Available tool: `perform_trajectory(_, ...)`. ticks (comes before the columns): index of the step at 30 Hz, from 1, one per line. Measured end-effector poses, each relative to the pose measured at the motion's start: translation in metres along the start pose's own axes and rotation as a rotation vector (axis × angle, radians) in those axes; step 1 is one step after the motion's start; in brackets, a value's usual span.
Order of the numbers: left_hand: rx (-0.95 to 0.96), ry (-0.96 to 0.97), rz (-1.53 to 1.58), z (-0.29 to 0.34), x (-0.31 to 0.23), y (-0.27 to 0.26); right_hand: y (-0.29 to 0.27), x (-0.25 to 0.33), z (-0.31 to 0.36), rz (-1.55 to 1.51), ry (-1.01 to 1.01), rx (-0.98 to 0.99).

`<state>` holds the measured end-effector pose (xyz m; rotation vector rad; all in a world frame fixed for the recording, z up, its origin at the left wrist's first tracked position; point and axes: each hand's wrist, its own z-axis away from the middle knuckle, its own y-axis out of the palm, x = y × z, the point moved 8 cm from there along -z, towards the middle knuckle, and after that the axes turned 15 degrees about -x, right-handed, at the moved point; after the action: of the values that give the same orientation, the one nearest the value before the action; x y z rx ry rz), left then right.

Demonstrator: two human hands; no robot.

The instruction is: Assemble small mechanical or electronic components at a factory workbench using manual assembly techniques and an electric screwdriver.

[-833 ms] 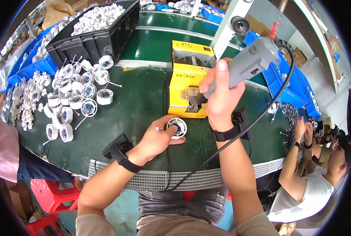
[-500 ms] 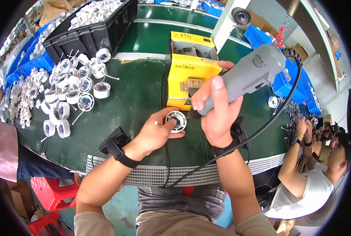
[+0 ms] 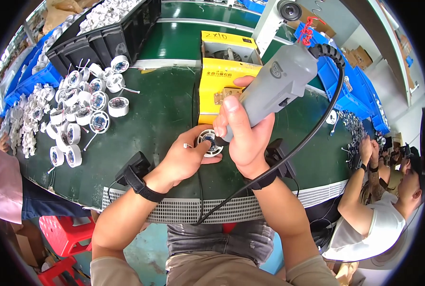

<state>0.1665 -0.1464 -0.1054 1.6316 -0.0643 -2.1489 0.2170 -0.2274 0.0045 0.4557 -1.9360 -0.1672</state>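
Between the thumb and fingers of my left hand [image 3: 186, 151] is a round white plastic housing [image 3: 216, 149] with a blue circuit board inside. A short white connector sticks out beside the thumb. My right hand [image 3: 247, 138] is wrapped round a grey electric screwdriver [image 3: 281, 81], which tilts down to the left. Its dark tip end meets the right side of the housing; the bit itself is hidden. Just beyond both hands stands a yellow screw feeder [image 3: 215, 76] with an open top and a small brass-coloured outlet on its front.
Many similar white housings [image 3: 98, 100] with boards and wires lie at the left. A black crate [image 3: 126, 43] of white parts stands behind them. Blue bins [image 3: 336, 90] are at the right, near a seated co-worker [image 3: 374, 214]. The screwdriver's black cable [image 3: 312, 128] crosses my right wrist.
The screwdriver has moved left and down, so its tip end now meets the housing. My left hand still holds the housing. The whole view has shifted slightly.
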Motion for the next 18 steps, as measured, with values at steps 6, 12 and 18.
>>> perform_trajectory(6, 0.005, 0.004, -0.019, -0.001, -0.001, 0.0, 0.001, -0.009, 0.001, 0.071, -0.04, 0.052)
perform_trajectory(12, 0.012, 0.042, -0.072, 0.004, -0.003, 0.004, 0.004, -0.004, 0.007, 0.166, -0.027, 0.088)
perform_trajectory(18, 0.058, 0.104, -0.394, 0.006, -0.027, -0.026, 0.004, -0.008, 0.005, -0.024, -0.076, 0.126)
